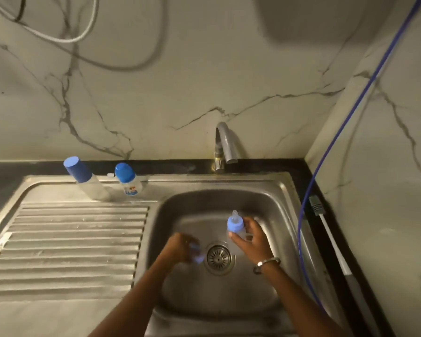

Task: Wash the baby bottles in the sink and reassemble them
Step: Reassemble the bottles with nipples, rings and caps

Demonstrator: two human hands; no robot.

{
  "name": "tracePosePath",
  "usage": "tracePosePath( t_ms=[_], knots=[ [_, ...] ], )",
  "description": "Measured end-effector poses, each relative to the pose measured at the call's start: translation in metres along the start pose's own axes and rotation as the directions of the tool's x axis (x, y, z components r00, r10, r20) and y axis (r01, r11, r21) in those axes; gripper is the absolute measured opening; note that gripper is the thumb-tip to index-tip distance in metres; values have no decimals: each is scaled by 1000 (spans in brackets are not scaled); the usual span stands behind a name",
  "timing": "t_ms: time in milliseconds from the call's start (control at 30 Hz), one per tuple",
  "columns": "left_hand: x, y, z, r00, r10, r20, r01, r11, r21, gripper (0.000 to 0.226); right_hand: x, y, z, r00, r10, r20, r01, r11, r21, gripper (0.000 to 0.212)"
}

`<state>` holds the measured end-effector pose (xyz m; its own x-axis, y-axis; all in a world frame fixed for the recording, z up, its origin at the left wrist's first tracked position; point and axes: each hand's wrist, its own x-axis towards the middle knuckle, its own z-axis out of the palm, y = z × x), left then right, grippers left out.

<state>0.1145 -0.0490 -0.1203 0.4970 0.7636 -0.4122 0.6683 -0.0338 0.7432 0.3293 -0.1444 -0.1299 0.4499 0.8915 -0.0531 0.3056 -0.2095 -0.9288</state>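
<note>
Over the steel sink basin [272,210] my right hand [252,239] grips a small clear baby bottle [236,227] with a blue collar and clear teat, held upright. My left hand [179,249] is curled round a blurred blue piece [197,257], likely a bottle cap, just left of the drain [218,257]. Two other bottles with blue caps stand at the back of the drainboard: a tall one [85,178] and a short printed one [127,180].
The grey tap [225,144] rises behind the basin; no water stream shows. The ribbed drainboard [66,239] lies to the left. A blue cable [326,154] hangs down the right side, and a brush with a white handle [331,237] lies on the black counter edge.
</note>
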Motion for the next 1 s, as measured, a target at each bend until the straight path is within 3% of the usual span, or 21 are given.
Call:
tracePosePath(
  t_ms=[33,67,133,300,500,700,1000],
  knots=[
    [-4,-6,4,997,-77,-14,78,995,59,31,-2,2,2,999,2,42,-1,1000,-15,40],
    [-4,-5,6,987,-105,-121,103,994,-19,24,-2,4,2,999,-18,44,20,999,-41,39],
    [-1,3,1,970,-75,-230,30,981,-192,21,0,4,4,997,-73,33,76,991,-108,40],
    [0,18,-1,967,-142,-213,2,835,-550,34,-5,10,11,989,-95,114,119,967,-226,45],
    [-6,22,6,966,-89,-244,-52,853,-519,27,-2,3,20,961,-145,235,207,941,-268,44],
    [-8,27,7,979,-32,-201,-63,890,-451,35,0,-8,23,938,-163,305,251,928,-274,46],
    [-14,33,4,994,5,-105,-47,914,-404,33,-3,-8,20,891,-12,455,179,928,-326,65]
  ],
)
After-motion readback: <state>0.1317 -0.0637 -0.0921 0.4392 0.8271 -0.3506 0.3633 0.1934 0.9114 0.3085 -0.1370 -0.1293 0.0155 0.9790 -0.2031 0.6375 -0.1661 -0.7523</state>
